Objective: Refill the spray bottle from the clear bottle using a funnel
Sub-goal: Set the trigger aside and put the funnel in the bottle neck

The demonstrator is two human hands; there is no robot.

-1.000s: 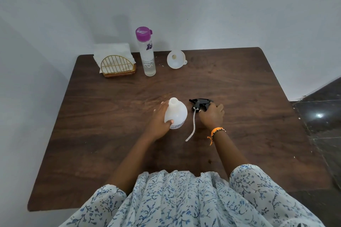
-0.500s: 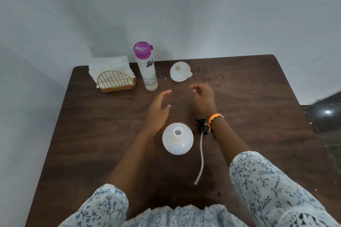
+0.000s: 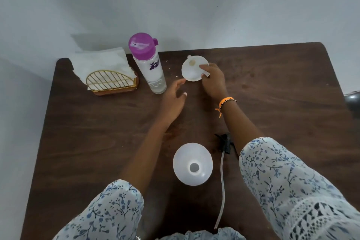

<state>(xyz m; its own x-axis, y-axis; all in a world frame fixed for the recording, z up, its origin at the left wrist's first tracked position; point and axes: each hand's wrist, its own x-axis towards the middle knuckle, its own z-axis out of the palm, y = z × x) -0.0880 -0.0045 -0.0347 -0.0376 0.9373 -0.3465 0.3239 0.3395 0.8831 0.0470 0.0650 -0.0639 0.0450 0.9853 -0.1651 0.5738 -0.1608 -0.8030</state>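
Brown table (image 3: 272, 87) with one funnel (image 3: 191, 70) pinched by right hand (image 3: 213, 82), left hand (image 3: 173, 101) slack-fingered, two bottles

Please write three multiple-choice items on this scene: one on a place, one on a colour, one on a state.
1. Where is the funnel?
A. In the spray bottle's neck
B. In the right hand, at the far side of the table
C. On the napkins

2. What colour is the clear bottle's cap?
A. Purple
B. Green
C. Black

3. What state is the spray bottle in?
A. Lying on its side
B. Closed by its sprayer
C. Upright, neck open

Answers: 1 B, the fingers grip its rim; 2 A, the cap is plainly purple; 3 C, the sprayer lies beside it.
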